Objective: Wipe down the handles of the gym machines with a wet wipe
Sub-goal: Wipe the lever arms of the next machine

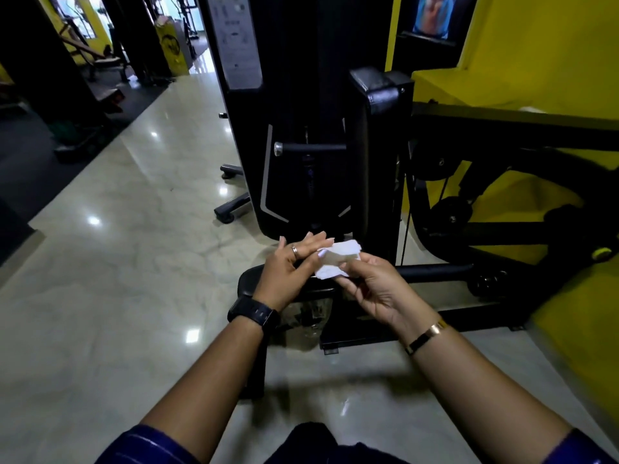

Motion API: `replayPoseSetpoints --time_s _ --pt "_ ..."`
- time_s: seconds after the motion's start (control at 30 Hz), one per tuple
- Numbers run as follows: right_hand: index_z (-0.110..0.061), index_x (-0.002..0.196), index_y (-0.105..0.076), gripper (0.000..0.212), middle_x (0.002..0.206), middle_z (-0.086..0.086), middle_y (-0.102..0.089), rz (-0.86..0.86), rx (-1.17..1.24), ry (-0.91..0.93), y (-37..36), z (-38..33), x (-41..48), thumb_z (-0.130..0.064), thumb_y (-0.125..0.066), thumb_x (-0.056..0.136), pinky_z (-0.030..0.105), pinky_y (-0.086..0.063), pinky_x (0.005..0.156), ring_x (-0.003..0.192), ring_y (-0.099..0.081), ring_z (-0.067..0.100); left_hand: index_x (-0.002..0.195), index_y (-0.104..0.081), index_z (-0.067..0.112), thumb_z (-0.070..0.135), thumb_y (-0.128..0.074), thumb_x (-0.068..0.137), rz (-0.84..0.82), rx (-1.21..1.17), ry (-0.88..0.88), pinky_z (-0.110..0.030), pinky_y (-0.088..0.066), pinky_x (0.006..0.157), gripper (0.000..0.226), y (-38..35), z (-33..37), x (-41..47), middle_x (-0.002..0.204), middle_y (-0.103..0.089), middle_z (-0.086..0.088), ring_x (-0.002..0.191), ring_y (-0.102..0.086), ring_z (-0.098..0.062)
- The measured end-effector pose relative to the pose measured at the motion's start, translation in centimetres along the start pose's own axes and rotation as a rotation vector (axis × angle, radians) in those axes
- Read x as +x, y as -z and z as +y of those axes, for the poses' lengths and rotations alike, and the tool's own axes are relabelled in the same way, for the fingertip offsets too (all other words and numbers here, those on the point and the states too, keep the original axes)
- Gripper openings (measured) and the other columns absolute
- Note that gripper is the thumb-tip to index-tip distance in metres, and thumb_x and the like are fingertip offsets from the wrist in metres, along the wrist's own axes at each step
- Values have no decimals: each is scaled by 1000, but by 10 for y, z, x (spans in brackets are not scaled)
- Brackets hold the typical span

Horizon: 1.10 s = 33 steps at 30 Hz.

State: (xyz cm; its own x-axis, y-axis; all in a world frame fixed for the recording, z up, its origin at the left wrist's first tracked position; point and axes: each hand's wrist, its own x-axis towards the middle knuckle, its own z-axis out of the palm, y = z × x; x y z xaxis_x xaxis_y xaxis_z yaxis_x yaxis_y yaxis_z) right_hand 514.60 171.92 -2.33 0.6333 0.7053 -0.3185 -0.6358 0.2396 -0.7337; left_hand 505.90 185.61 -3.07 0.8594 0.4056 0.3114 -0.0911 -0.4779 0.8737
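Wipe (338, 259): thumb-pinched in left hand (290, 267), curled fingers of right hand (376, 288) gripping it; handle (311, 148) at twelve o'clock untouched, I judge.

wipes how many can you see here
1: a white wet wipe, held by both the left hand and the right hand. More could be hidden.

The wet wipe (336, 259) is white. The gym machine (301, 78) is black with grey angled stripes, its handle (311, 148) black with a silver end cap. The floor (117, 262) is pale cream marble with faint veins. The wall (542, 45) is yellow. The watch (253, 313) is black, the bracelet (425, 334) gold and black, and the sleeve (144, 445) dark blue with fine stripes.
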Motion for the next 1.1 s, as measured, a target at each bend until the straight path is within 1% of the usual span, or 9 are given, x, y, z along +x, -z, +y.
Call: replayPoseSetpoints --time_s 0.2,0.33,0.4,0.5,0.63,0.77,0.83,0.9,1.1 --pt "7 100 -61 20 78 15 -72 22 149 -7 3 6 -14 8 -42 94 22 -56 52 67 -72 19 113 -67 42 39 -61 88 -86 103 -86 -45 -4 123 27 -3 -12 -21 132 -42 36 138 -37 -1" --pt "9 104 -55 27 94 26 -70 -7 315 -58 9 9 -16 -11 -39 94 45 -60 71 80 -72 33 118 -64 37 41 -59 87 -103 182 -124 -50 -8 121 32 -2 -17 -30 137 -36 34 138 -31 0" --pt "4 108 -56 30 96 23 -69 -10 246 -61 11 10 -18 -23 -49 97 38 -61 63 78 -72 29 117 -64 41 46 -56 85 -117 186 -138 -50 -7 121 33 0 -20 -33 139 -34 33 139 -26 4" --pt "-5 94 -60 4 81 11 -65 31 -79 2 4 16 -21 -8 -60 91 19 -53 50 59 -67 12 119 -63 42 47 -53 87 -148 171 -150 -41 -4 121 34 6 -26 -40 144 -31 29 141 -19 9" --pt "-13 81 -54 24 75 5 -57 144 -394 186 -2 21 -7 10 -63 83 21 -49 51 61 -58 13 135 -51 32 31 -51 95 -8 215 24 -32 -5 122 40 16 -31 -46 153 -33 8 145 -18 -3" --pt "-14 100 -60 15 83 -3 -59 320 -1230 704 -4 24 17 -7 -63 87 21 -46 61 73 -56 12 152 -28 19 25 -48 101 -75 582 264 -38 1 121 56 27 -44 -45 162 -12 -2 151 2 -24" --pt "-12 104 -60 14 78 2 -62 204 -1568 998 -3 37 27 -10 -61 90 29 -47 55 68 -61 18 156 -10 17 31 -46 101 -154 685 283 -38 6 120 67 26 -48 -45 163 1 -3 150 10 -22" --pt "-10 100 -63 16 82 8 -65 79 -1795 1051 -4 61 38 -5 -64 85 33 -51 56 74 -65 28 156 0 16 31 -45 101 -216 774 257 -38 9 120 73 22 -49 -46 163 9 -4 149 14 -20" --pt "-3 122 -64 45 124 17 -64 -68 -1939 1182 32 103 47 1 -59 77 45 -45 103 117 -61 29 154 11 10 36 -39 101 -262 988 217 -39 7 119 77 12 -52 -42 162 16 -7 149 17 -21"
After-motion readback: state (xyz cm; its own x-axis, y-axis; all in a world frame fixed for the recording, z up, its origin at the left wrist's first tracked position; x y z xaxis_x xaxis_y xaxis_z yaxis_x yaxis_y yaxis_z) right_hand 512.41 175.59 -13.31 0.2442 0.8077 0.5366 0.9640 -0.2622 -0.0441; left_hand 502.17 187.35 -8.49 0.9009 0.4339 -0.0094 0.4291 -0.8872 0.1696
